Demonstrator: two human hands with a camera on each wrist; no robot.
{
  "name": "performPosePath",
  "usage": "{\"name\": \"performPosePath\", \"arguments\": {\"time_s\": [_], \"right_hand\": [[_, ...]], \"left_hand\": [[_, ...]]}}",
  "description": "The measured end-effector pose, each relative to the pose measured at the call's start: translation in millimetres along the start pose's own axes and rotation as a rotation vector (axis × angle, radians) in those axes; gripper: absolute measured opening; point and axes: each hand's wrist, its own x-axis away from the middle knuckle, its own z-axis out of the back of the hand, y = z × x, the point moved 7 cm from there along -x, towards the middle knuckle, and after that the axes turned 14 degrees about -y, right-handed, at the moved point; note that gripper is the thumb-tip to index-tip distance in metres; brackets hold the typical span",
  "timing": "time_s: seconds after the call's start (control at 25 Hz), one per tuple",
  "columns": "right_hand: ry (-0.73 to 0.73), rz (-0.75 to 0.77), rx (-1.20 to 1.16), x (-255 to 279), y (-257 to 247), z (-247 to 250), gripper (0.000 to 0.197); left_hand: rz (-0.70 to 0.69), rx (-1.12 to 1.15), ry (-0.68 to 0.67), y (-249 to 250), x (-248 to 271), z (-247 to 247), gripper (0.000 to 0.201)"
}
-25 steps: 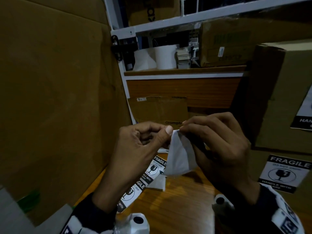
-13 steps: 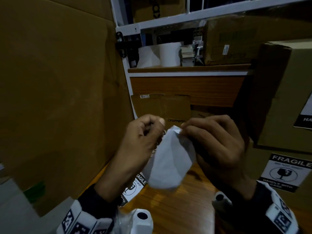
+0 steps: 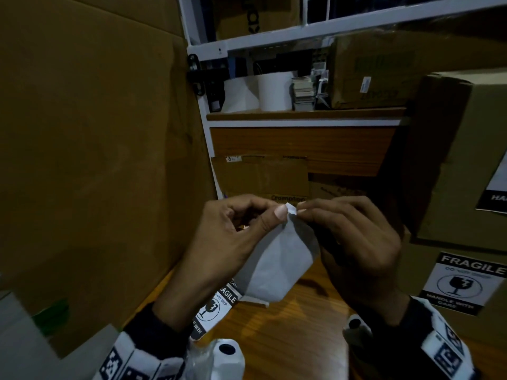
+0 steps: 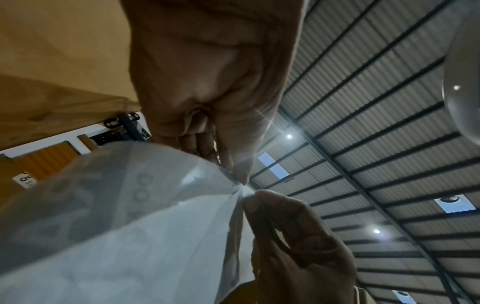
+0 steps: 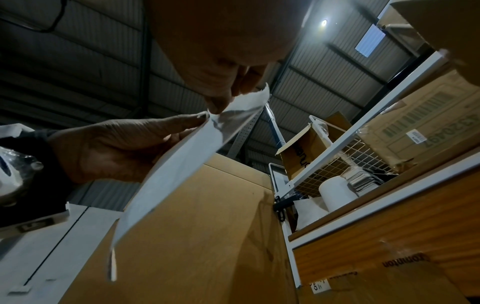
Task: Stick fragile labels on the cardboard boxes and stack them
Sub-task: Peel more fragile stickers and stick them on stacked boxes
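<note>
Peeling step in hand: white rectangular label sheet (image 3: pixel 277 259) held up over the brown wooden tabletop (image 3: pixel 288 330), blank side toward the head camera, top corner pinched from both sides. Left hand (image 3: pixel 233 237) curled, thumb and forefinger nipping the corner; right hand (image 3: pixel 356 248) likewise curled, fingertips (image 3: pixel 301 211) meeting the same corner from 3 o'clock. Left wrist view: faint reversed print showing through the sheet, a thin edge apparently parting at the pinch, so probably backing being split from sticker, though hard to say which layer sits in which hand.

Strip of printed black-and-white fragile labels (image 3: pixel 216 305) lying on the tabletop under the left wrist, at about 7 o'clock from the held sheet. Large plain brown cardboard box (image 3: pixel 90 149) standing at 9 o'clock, no label visible on its near face; brown cardboard boxes at 3 o'clock (image 3: pixel 466 165) already carrying fragile stickers (image 3: pixel 463 283).

Next move, by judgement: draw the two layers steadily apart without tearing or letting the adhesive fold on itself, then turn toward the unlabelled box at 9 o'clock and press flat. Stacking not yet begun for this one.
</note>
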Motion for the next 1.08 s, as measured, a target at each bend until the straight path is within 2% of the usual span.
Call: {"name": "performPosePath", "arguments": {"time_s": [0.24, 0.56, 0.76, 0.96, 1.08], "right_hand": [[0.036, 0.081, 0.080, 1.9, -9.6, 0.7, 0.027], [0.067, 0.157, 0.179, 5.8, -21.2, -0.2, 0.017], [0.102, 0.163, 0.230, 4.5, -24.4, -4.3, 0.016], [0.107, 0.090, 0.276, 7.0, -25.1, -11.7, 0.014], [0.094, 0.085, 0.264, 7.6, -25.4, -14.9, 0.019]], "left_hand": [[0.019, 0.057, -0.027, -4.4, 1.1, 1.8, 0.024], [0.044, 0.154, -0.073, -7.8, -0.1, 0.9, 0.023], [0.081, 0.121, 0.017, -19.7, 1.6, 2.3, 0.031], [0.068, 0.143, 0.131, -22.7, 5.2, 0.6, 0.032], [0.099, 0.148, 0.154, -29.6, 8.3, -0.5, 0.035]]}}
